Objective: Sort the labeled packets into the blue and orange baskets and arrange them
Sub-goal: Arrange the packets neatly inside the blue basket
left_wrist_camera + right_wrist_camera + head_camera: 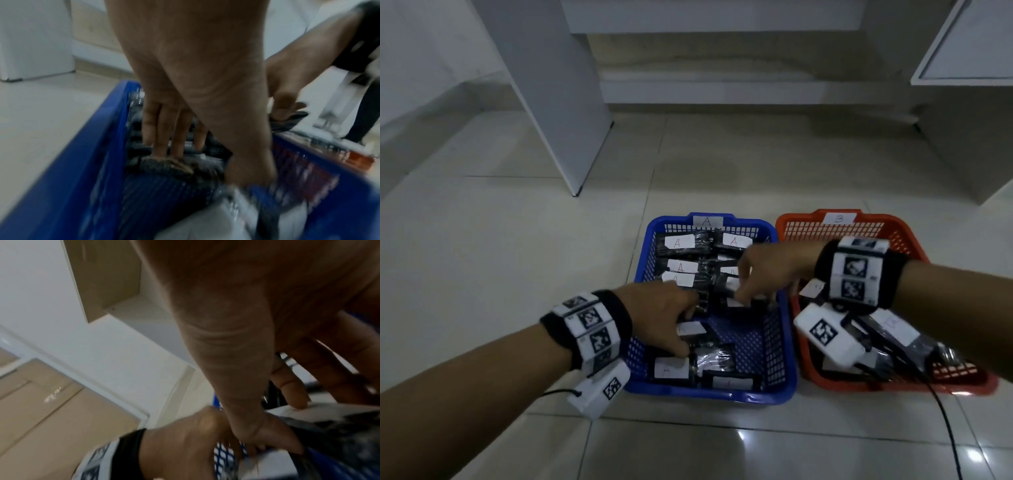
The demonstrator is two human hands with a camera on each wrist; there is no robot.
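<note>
The blue basket (pixel 789 342), tagged A, holds several black packets with white A labels (pixel 678 243). The orange basket (pixel 887 219), tagged B, stands to its right with B-labelled packets (pixel 893 323). Both hands are inside the blue basket. My left hand (pixel 683 330) spans a labelled packet (pixel 693 329) near the front, pinching it between fingers and thumb. In the left wrist view the left hand (pixel 205 162) reaches onto dark packets (pixel 164 186). My right hand (pixel 753 296) grips another packet (pixel 734 303) mid-basket. The wrist views are blurred.
Both baskets sit on a glossy tiled floor. A white cabinet panel (pixel 558 102) stands behind on the left, and more white furniture (pixel 962 51) on the right. A black cable (pixel 948 428) trails from the right wrist across the floor beside the orange basket.
</note>
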